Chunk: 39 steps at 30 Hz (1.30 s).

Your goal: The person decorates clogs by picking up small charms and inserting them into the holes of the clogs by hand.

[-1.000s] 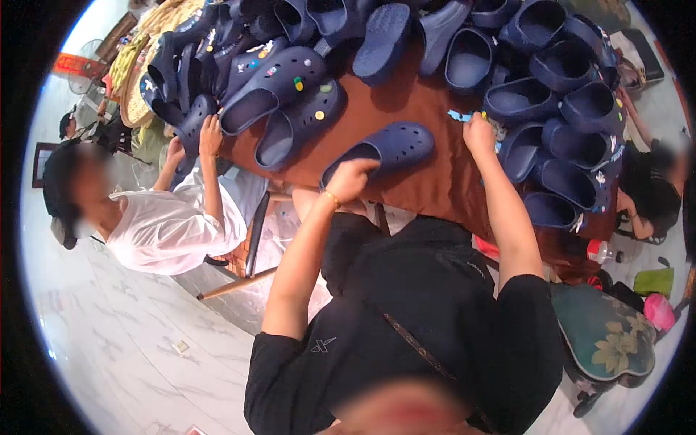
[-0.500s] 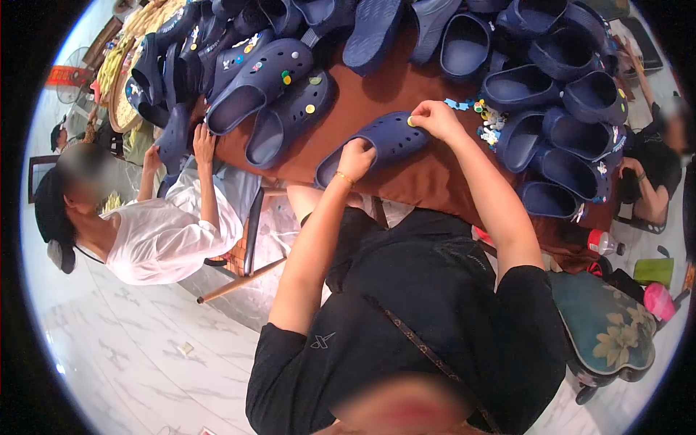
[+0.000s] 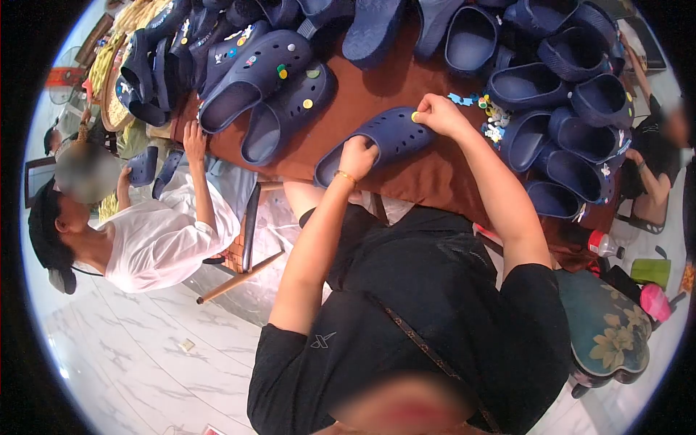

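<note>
A navy clog [image 3: 395,138] with holes in its upper lies on the brown cloth in front of me. My left hand [image 3: 357,157] reaches into its foot opening, fingers curled and partly hidden inside the shoe. At the toe end, my right hand [image 3: 441,116] pinches a small round yellow charm [image 3: 415,117] against the upper. Just right of that hand lies a pile of small colourful charms [image 3: 495,125], with blue pieces [image 3: 460,99] beside it. To the left sits another navy clog [image 3: 290,112] bearing a yellow charm.
Many navy clogs [image 3: 529,85] crowd the back and right of the brown cloth [image 3: 377,83]. A person in white [image 3: 159,243] at the left handles clogs; another person's arm [image 3: 652,185] shows at the right. A bottle [image 3: 603,243] and a flowered stool [image 3: 609,326] stand at the right.
Both my hands stay at the same clog, with the charm still at its toe. The person at the left has lowered a clog away from the table edge.
</note>
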Motion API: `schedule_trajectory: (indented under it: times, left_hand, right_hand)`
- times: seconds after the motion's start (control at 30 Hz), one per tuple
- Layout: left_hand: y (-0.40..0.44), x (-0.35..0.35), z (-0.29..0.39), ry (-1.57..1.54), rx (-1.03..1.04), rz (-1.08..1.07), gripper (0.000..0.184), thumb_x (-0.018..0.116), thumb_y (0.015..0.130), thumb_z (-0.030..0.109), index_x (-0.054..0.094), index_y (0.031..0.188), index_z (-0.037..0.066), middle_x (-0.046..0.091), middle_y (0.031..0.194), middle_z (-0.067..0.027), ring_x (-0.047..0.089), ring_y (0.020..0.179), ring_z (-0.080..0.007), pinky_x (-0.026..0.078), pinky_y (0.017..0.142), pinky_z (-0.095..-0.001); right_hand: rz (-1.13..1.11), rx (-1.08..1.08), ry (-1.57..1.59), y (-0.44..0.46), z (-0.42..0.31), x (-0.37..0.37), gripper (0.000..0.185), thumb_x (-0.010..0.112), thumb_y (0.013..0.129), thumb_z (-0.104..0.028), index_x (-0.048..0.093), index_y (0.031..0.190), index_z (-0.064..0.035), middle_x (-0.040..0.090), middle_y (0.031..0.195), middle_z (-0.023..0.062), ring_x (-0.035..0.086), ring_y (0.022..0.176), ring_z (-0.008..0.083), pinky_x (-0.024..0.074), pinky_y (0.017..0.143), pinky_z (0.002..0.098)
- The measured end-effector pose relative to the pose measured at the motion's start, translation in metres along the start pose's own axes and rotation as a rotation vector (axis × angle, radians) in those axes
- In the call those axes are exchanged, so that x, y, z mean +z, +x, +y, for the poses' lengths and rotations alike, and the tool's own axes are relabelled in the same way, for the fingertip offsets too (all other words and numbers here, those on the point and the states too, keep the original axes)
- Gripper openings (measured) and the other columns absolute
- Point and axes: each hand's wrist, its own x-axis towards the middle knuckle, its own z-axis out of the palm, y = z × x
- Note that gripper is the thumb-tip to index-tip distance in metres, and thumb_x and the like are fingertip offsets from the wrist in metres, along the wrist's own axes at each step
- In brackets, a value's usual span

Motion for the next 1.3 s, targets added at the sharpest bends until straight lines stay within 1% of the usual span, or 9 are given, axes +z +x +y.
schedule_trajectory:
  times: [0.27,0.33,0.47,0.6,0.7,0.97,1.1,1.2,1.3]
  left_hand:
    - [0.002,0.009,-0.012,0.037,0.001,0.044,0.028,0.06,0.074,0.019,0.064,0.085,-0.007,0.061,0.083,-0.0278,0.063,0.082,-0.0397,0.049,0.072,-0.0422]
    - [0.006,0.008,-0.015,0.051,0.009,0.043,0.028,0.06,0.073,0.019,0.063,0.083,-0.008,0.059,0.081,-0.0293,0.063,0.08,-0.0401,0.049,0.069,-0.0427]
    - [0.002,0.001,-0.001,0.08,-0.002,0.041,0.028,0.059,0.073,0.018,0.063,0.083,-0.008,0.061,0.083,-0.0287,0.062,0.082,-0.0413,0.048,0.072,-0.0427]
    - [0.004,0.008,-0.019,0.098,0.031,0.085,0.029,0.06,0.075,0.02,0.062,0.081,-0.009,0.061,0.083,-0.0293,0.061,0.081,-0.0423,0.047,0.071,-0.0436]
    - [0.004,0.009,-0.021,0.118,0.013,0.1,0.031,0.061,0.075,0.021,0.061,0.079,-0.009,0.06,0.081,-0.0297,0.06,0.08,-0.0427,0.047,0.071,-0.0442]
    - [-0.003,0.022,-0.014,0.061,-0.13,0.152,0.033,0.063,0.074,0.023,0.059,0.082,-0.009,0.061,0.081,-0.0285,0.06,0.082,-0.0426,0.046,0.073,-0.0449]
    - [-0.003,0.028,-0.018,0.054,-0.122,0.209,0.033,0.063,0.073,0.023,0.059,0.081,-0.01,0.061,0.082,-0.0295,0.06,0.082,-0.0431,0.047,0.074,-0.0449]
    - [-0.003,0.028,-0.018,0.023,-0.079,0.239,0.032,0.063,0.073,0.022,0.058,0.076,-0.009,0.061,0.079,-0.0295,0.06,0.081,-0.0428,0.047,0.073,-0.045]
    - [-0.003,0.026,-0.015,0.064,-0.106,0.219,0.032,0.063,0.073,0.022,0.057,0.075,-0.009,0.061,0.079,-0.0292,0.061,0.079,-0.0421,0.047,0.071,-0.0447]
  right_hand:
    - [-0.004,0.036,-0.271,0.023,-0.011,0.007,0.032,0.07,0.063,-0.021,0.064,0.087,0.0004,0.065,0.097,0.0203,0.063,0.092,0.0341,0.0502,0.078,0.0402]
    - [-0.204,0.083,-0.268,0.021,-0.028,-0.01,0.037,0.071,0.063,-0.02,0.065,0.092,0.0012,0.065,0.102,0.0203,0.064,0.093,0.0325,0.0507,0.079,0.0388]
    - [0.138,-0.009,0.19,-0.001,0.013,0.011,0.037,0.076,0.064,-0.025,0.066,0.093,-0.0029,0.067,0.093,0.0139,0.064,0.086,0.0275,0.0498,0.077,0.0367]
    - [0.471,-0.003,0.16,-0.032,0.038,0.01,0.032,0.071,0.073,-0.024,0.063,0.096,-0.0032,0.063,0.092,0.0163,0.062,0.086,0.0297,0.0493,0.076,0.038]
    - [0.715,-0.189,-0.247,-0.025,0.073,-0.006,0.029,0.068,0.076,-0.015,0.061,0.103,-0.0069,0.059,0.098,0.0152,0.057,0.092,0.0351,0.0472,0.079,0.0434]
    - [0.373,-0.004,-0.677,-0.006,0.076,-0.016,0.017,0.059,0.081,-0.013,0.061,0.095,-0.0057,0.064,0.096,0.0153,0.063,0.09,0.0361,0.0497,0.076,0.0482]
    - [0.434,-0.089,-0.192,-0.023,0.045,-0.01,0.019,0.057,0.081,-0.014,0.064,0.094,-0.0029,0.068,0.084,0.0128,0.066,0.077,0.0275,0.0511,0.068,0.0395]
    - [0.205,-0.116,0.384,-0.041,0.02,0.011,0.017,0.062,0.08,-0.013,0.065,0.094,-0.0029,0.067,0.078,0.0087,0.064,0.07,0.0173,0.0502,0.065,0.0326]
    - [0.065,-0.111,0.541,-0.057,-0.006,0.029,0.016,0.066,0.077,-0.008,0.065,0.091,-0.0008,0.065,0.074,0.0064,0.061,0.067,0.0109,0.0486,0.063,0.029]
